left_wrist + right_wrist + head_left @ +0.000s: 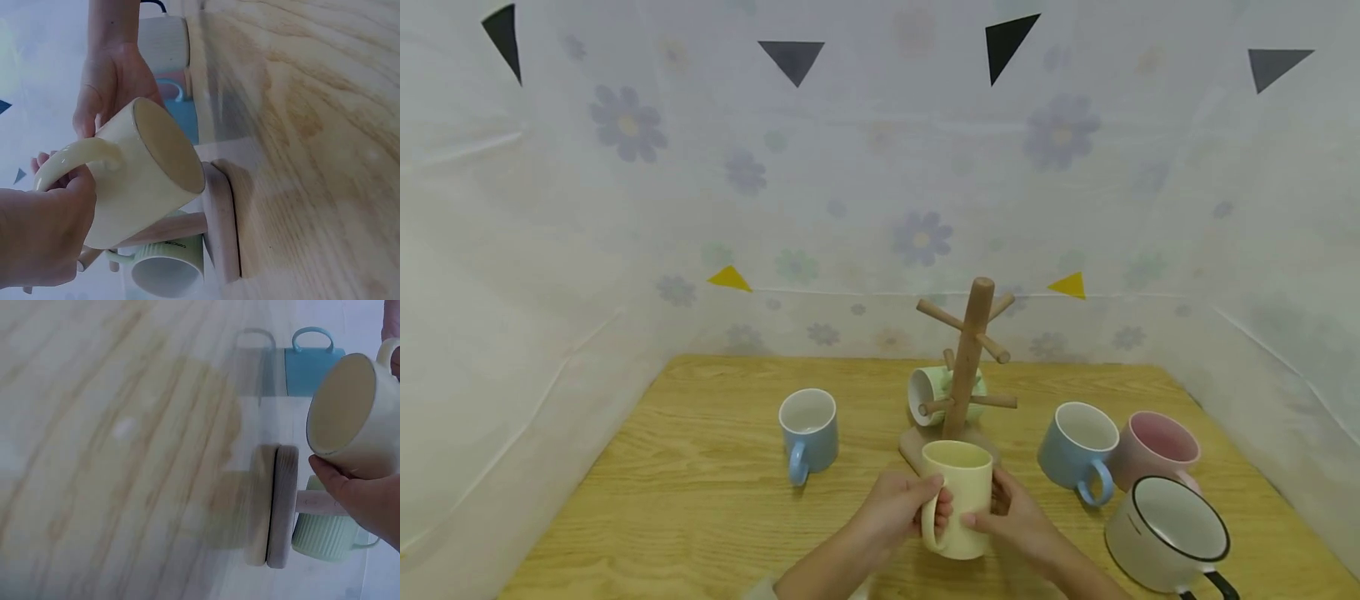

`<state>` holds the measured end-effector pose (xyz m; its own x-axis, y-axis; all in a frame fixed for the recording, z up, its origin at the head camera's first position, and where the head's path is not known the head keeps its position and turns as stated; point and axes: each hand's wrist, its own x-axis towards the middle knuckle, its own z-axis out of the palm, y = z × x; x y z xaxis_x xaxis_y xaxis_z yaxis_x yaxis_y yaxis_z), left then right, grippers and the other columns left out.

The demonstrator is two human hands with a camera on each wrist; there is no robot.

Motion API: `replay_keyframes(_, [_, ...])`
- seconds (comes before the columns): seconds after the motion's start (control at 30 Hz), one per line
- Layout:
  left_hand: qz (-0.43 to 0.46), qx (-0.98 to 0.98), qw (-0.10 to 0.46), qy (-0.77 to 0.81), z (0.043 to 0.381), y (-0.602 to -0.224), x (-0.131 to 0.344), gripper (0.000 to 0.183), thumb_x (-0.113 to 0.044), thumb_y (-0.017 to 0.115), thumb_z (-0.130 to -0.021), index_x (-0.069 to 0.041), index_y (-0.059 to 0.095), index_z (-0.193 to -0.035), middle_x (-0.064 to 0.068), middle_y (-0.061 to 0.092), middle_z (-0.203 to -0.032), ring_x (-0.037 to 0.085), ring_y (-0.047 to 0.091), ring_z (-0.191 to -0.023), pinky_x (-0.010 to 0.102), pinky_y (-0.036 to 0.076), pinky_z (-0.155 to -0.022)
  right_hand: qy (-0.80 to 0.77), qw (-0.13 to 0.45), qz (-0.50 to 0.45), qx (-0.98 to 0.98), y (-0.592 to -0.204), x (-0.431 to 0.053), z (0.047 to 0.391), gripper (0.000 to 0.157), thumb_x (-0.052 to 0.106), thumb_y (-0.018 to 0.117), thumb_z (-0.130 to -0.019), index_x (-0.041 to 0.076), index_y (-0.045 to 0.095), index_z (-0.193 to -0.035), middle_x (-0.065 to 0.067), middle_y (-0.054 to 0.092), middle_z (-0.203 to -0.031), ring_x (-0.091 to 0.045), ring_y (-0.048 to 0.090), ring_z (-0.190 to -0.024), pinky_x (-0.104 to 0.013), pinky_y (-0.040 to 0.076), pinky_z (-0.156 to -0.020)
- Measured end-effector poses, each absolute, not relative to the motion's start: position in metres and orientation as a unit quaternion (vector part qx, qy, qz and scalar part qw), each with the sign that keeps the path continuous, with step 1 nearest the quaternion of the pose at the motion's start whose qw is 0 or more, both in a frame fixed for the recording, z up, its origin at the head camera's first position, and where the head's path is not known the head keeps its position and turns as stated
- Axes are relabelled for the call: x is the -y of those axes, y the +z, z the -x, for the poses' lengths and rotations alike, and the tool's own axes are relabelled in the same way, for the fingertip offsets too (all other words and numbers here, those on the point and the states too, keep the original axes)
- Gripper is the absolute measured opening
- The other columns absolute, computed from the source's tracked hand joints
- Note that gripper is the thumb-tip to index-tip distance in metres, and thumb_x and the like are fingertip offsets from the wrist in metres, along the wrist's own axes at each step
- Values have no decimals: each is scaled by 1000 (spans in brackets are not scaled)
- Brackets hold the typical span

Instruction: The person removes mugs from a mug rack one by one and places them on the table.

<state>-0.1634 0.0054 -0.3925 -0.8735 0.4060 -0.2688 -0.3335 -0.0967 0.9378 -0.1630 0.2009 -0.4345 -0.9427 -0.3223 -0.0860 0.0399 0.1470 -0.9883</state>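
Note:
A cream mug point(964, 515) is held upright in front of the wooden mug tree point(970, 367), lifted off the table. My left hand point(897, 502) grips its handle, with fingers curled through the loop and the thumb on top. On the mug's other side, my right hand point(1024, 521) holds the body between thumb and fingers. The left wrist view shows the mug's underside point(167, 147) facing the table. A pale green ribbed mug point(325, 537) hangs sideways at the tree's lower pegs, partly hidden by the post in the head view. The upper pegs are bare.
One blue mug point(811, 433) stands left of the tree. To the right stand another blue mug point(1070, 450), a pink mug point(1138, 458) and a white black-rimmed mug point(1138, 542), close together. Behind the wooden table point(700, 500) hangs a flowered curtain point(850, 208).

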Motion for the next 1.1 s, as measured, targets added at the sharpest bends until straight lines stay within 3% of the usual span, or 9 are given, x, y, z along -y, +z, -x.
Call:
replay_keyframes(0.17, [-48, -624, 229, 745, 157, -398, -1, 33, -17, 49, -96, 13, 62, -89, -4, 57, -68, 4, 55, -60, 19, 51, -63, -627, 138, 154, -751, -435, -204, 168, 78, 14, 69, -82, -16, 21, -136, -34, 44, -128, -16, 56, -107, -27, 51, -84])
replay_keyframes(0.3, [-68, -623, 214, 749, 153, -401, 4, 38, -17, 50, -95, 20, 59, -89, -5, 58, -67, 3, 56, -61, 18, 52, -64, -603, 112, 209, -761, -428, -210, 174, 62, 10, 62, -87, -19, 29, -132, -33, 50, -121, -3, 57, -100, -24, 51, -81])
replay_keyframes(0.37, [-77, -621, 208, 752, 151, -402, 7, 39, -17, 51, -95, 22, 57, -91, -5, 58, -67, 3, 57, -62, 18, 52, -65, -585, 46, 208, -782, -419, -213, 177, 47, 8, 59, -89, -18, 42, -125, -28, 57, -112, 1, 58, -93, -23, 52, -76])
replay_keyframes(0.53, [-81, -629, 190, 750, 149, -404, 19, 41, -17, 50, -95, 24, 56, -93, -6, 59, -68, 3, 58, -63, 18, 52, -65, -428, -242, 144, -859, -395, -219, 187, 19, 1, 66, -82, -5, 63, -99, -13, 65, -86, -3, 57, -75, -22, 49, -62])
replay_keyframes(0.63, [-81, -633, 181, 748, 147, -404, 27, 42, -18, 51, -95, 24, 55, -94, -6, 60, -69, 3, 58, -64, 17, 51, -66, -315, -337, 127, -878, -384, -224, 197, 25, 0, 69, -79, -7, 61, -102, -17, 62, -91, -22, 57, -84, -35, 49, -72])
replay_keyframes(0.73, [-77, -632, 174, 751, 145, -404, 35, 42, -17, 52, -94, 26, 54, -95, -6, 61, -69, 3, 58, -65, 17, 52, -66, -237, -356, 145, -892, -379, -230, 208, 35, 2, 71, -78, -10, 57, -108, -24, 58, -101, -39, 52, -95, -50, 45, -78])
replay_keyframes(0.87, [-88, -639, 164, 747, 141, -405, 47, 43, -15, 51, -95, 28, 50, -96, -9, 60, -68, 1, 58, -65, 17, 51, -67, -158, -378, 206, -889, -385, -235, 222, 38, 10, 73, -77, -12, 58, -104, -26, 57, -99, -42, 52, -93, -52, 46, -78])
replay_keyframes(0.93, [-100, -644, 157, 743, 138, -407, 53, 44, -14, 50, -95, 29, 49, -96, -11, 60, -69, 1, 58, -66, 16, 51, -68, -124, -403, 237, -875, -390, -236, 228, 37, 22, 65, -86, -13, 60, -99, -25, 58, -93, -41, 54, -86, -50, 47, -75])
replay_keyframes(1.1, [-137, -667, 132, 721, 132, -413, 72, 42, -14, 47, -96, 27, 52, -91, -13, 61, -72, -1, 59, -68, 17, 50, -70, -73, -446, 272, -849, -399, -236, 238, 62, 43, 31, -97, -10, 62, -90, -22, 59, -86, -37, 56, -77, -47, 50, -67])
